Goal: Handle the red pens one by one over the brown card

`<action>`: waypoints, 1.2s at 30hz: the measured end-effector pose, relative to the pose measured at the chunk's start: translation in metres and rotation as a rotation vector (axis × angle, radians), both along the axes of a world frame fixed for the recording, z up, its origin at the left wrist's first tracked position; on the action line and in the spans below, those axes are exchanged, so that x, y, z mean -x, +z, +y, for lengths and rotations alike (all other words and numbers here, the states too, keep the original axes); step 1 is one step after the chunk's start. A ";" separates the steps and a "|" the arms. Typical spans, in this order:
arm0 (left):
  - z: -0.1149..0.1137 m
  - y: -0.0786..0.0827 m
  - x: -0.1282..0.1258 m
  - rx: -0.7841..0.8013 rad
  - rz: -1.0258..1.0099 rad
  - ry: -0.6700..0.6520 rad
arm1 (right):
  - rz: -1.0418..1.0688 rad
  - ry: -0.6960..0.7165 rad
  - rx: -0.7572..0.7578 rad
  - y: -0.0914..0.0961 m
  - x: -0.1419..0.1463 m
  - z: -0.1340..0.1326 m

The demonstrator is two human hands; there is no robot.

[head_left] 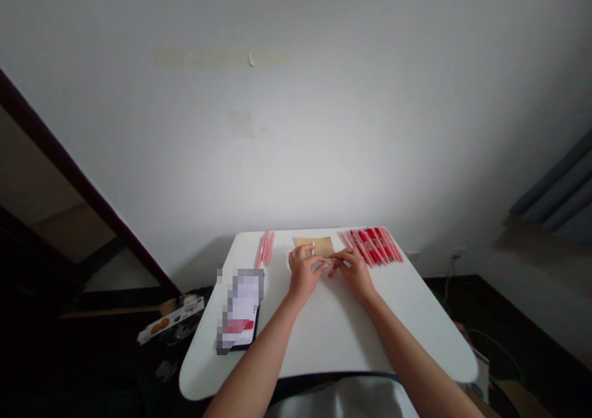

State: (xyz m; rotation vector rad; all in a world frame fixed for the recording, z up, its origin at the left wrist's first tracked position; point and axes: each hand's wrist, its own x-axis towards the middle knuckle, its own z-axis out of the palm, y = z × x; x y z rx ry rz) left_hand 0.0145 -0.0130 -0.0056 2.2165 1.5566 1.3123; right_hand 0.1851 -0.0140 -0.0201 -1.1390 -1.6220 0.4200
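Observation:
My left hand and my right hand meet over the far middle of the white table. Thumbs and fingers of both are pinched close together, around something too small to make out. A short red piece shows just below the fingertips, by my right hand; whether it is held or lies on the table I cannot tell. A small white stick-like bit shows at my left fingers. Behind the hands lies a tan piece of paper or card, partly covered by them.
Several red and pink pens lie in a row at the back right. Pink pens lie at the back left. A phone, partly blurred out, rests near the left edge. The grey wall rises right behind the table.

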 end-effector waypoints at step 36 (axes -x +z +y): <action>-0.003 0.009 0.004 -0.021 -0.024 0.141 | -0.289 -0.066 -0.137 0.005 -0.008 -0.001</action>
